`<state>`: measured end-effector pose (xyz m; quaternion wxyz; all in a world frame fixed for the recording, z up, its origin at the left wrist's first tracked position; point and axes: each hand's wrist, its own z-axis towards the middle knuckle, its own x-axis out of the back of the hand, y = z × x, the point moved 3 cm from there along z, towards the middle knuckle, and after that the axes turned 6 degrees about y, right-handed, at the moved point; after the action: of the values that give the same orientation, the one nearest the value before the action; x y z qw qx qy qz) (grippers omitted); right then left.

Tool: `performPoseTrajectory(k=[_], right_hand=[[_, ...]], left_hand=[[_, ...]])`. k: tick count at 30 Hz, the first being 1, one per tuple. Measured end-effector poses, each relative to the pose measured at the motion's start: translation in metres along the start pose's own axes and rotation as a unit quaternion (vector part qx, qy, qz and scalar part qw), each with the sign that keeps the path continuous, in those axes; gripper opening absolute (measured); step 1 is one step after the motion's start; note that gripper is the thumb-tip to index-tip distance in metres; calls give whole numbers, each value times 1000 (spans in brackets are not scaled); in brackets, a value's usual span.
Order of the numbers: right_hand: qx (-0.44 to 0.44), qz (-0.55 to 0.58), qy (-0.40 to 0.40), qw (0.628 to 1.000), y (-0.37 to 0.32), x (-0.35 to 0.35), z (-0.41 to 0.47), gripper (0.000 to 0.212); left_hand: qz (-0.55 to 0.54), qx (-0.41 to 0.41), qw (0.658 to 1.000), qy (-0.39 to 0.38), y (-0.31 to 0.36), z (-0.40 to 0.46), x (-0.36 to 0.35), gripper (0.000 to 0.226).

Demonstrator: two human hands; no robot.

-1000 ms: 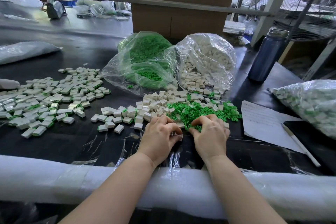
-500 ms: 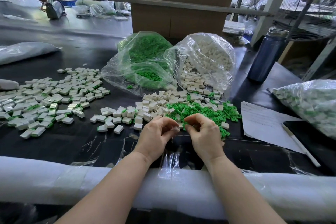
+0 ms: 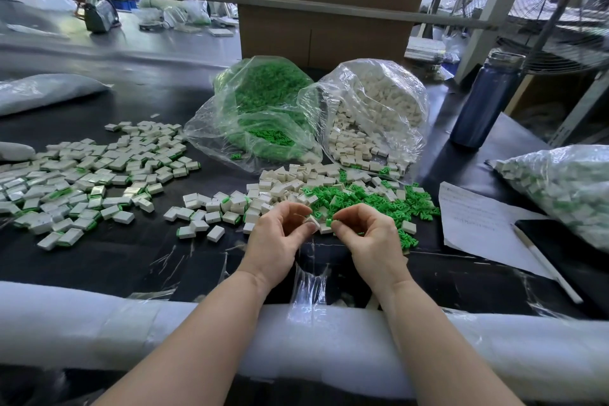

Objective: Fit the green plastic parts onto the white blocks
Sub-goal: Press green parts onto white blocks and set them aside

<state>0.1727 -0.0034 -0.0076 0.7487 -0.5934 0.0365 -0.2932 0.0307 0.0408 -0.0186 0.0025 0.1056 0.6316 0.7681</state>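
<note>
Factory assembly bench: bulk bags of parts, cardboard cartons, industrial fan, padded table edge.
</note>
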Motion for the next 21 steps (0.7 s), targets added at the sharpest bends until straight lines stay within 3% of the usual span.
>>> performPoseTrajectory(k=[3, 11, 21], right_hand=[[-2, -1, 1, 1000, 1, 0, 0, 12], [-10, 37, 2, 999, 2, 1, 1, 17], [-17, 83, -34, 996, -1, -2, 0, 17]], left_hand=[[14, -3, 1000, -7, -1, 0, -1, 9], [-25, -2, 998, -63, 4, -4, -4, 21], [-17, 3, 997, -76, 2, -3, -4, 16]])
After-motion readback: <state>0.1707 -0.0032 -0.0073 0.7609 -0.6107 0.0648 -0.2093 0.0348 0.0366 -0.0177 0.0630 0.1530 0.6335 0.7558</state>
